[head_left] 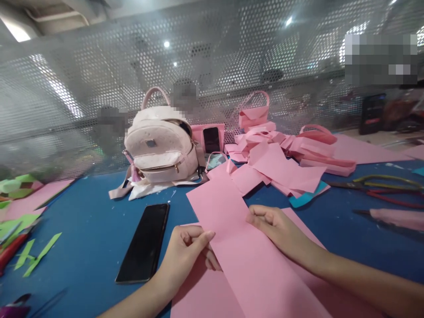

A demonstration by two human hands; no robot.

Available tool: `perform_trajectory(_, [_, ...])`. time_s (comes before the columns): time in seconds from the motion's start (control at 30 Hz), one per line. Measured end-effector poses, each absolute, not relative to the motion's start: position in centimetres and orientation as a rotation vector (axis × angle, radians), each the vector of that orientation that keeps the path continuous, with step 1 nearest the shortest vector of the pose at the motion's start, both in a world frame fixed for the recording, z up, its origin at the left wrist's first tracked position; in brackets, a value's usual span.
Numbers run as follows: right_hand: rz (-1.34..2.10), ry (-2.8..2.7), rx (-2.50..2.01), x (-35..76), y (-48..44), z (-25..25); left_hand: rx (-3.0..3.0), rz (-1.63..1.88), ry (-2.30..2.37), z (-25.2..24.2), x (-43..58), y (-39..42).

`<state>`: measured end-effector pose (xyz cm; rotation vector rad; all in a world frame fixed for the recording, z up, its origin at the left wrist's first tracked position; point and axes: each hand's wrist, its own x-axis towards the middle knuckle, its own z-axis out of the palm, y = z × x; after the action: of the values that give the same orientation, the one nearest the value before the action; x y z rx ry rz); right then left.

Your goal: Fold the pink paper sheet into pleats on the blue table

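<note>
A long strip of pink paper [245, 247] is held up between my two hands, slanting from the lower right toward the middle. My left hand [190, 249] pinches its left edge between thumb and fingers. On the opposite edge, my right hand [281, 232] grips it the same way, thumb on top. Beneath the strip lies a larger pink sheet [205, 287], partly covered by the strip and my hands. Just left of my left hand, a black phone [144, 243] rests flat on the blue table [89, 238].
Behind stand a white backpack [162, 145] and a heap of pink paper pieces [278, 163], with a small pink paper bag [254, 115]. Scissors [380, 185] and a pink-handled pointed tool [394, 217] lie right. Green paper strips [43, 256] lie left. A perforated metal screen [109, 84] rises behind.
</note>
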<state>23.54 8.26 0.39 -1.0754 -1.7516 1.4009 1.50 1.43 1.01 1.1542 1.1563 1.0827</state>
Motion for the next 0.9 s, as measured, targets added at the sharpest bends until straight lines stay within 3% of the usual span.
perform_trajectory(0.9, [1.48,-1.643,-1.004,23.68,7.98,0.81,1.206,1.026,1.099,0.94,1.75,1.45])
